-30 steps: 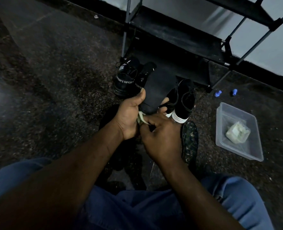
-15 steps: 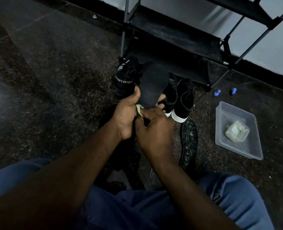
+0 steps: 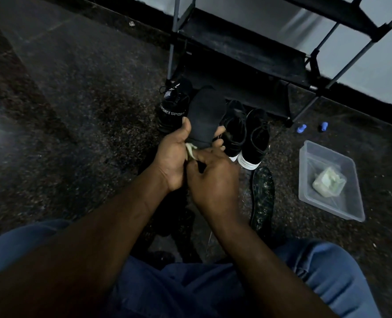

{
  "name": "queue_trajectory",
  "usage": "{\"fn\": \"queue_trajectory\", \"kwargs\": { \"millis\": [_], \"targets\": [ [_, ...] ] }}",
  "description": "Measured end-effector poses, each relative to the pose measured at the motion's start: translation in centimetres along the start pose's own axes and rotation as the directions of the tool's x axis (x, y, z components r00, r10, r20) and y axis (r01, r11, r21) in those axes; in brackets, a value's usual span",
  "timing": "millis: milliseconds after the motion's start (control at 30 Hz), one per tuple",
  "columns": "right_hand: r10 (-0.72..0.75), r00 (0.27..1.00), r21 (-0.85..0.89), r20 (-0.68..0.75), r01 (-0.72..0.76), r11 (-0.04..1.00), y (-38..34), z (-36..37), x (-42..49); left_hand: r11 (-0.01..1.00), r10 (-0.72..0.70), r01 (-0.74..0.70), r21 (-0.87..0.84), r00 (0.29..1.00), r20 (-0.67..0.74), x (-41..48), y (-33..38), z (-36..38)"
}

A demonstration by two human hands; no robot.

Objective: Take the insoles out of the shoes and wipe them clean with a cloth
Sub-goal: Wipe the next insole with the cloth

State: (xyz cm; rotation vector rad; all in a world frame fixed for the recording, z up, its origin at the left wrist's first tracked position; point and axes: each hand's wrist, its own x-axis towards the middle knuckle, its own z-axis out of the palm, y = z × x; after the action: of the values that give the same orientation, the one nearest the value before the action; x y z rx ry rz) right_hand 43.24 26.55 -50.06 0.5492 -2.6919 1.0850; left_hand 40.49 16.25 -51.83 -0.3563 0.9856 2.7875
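In front of the black metal shoe rack (image 3: pixel 236 49), my left hand (image 3: pixel 172 157) is gripping the flat black insole (image 3: pixel 205 118), fingers curled round its heel. My right hand (image 3: pixel 213 177) is pinching the pale crumpled cloth (image 3: pixel 191 151) against that heel. Both hands have been shifting slightly rackward, so wiping is proceeding, and the toe end is probably still awaiting the cloth.

Single head-worn view, looking forward and down, close over the hands — floor (image 3: pixel 80 115) beyond

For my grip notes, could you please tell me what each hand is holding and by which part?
The left hand grips the black insole by its near end. The right hand pinches a pale, mostly hidden cloth against that end.
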Motion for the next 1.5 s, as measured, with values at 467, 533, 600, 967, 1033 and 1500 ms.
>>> {"fn": "queue_trajectory", "kwargs": {
  "millis": [467,533,600,967,1033,1500],
  "targets": [
    [0.006,1.000,0.033,0.002,-0.006,0.999,0.6,0.4,-0.8,0.999,0.037,-0.037,-0.003,0.999,-0.031,0.0,-0.3,0.0],
    [-0.048,0.998,0.013,0.028,0.047,0.999,1.1,0.0,-1.8,0.995,0.086,-0.089,-0.053,0.995,-0.042,0.2,-0.2,0.0],
    [-0.092,0.995,-0.084,0.028,0.094,0.992,1.8,-0.5,-2.0,0.993,0.081,-0.083,-0.087,0.996,-0.024,0.3,-0.5,0.1],
    [0.046,0.996,0.145,-0.082,-0.034,0.989,0.5,0.7,-2.2,0.991,0.088,-0.086,-0.105,0.996,0.011,0.4,-0.4,-0.2],
    [0.053,0.994,0.223,-0.091,-0.032,0.974,0.7,0.5,-2.1,0.992,0.081,-0.078,-0.095,0.996,0.026,0.4,-0.4,-0.1],
    [-0.048,0.995,0.050,-0.093,0.053,0.997,2.8,0.1,-2.4,0.983,0.062,-0.069,-0.173,0.997,-0.042,0.9,-0.4,-0.2]
  ]
}}
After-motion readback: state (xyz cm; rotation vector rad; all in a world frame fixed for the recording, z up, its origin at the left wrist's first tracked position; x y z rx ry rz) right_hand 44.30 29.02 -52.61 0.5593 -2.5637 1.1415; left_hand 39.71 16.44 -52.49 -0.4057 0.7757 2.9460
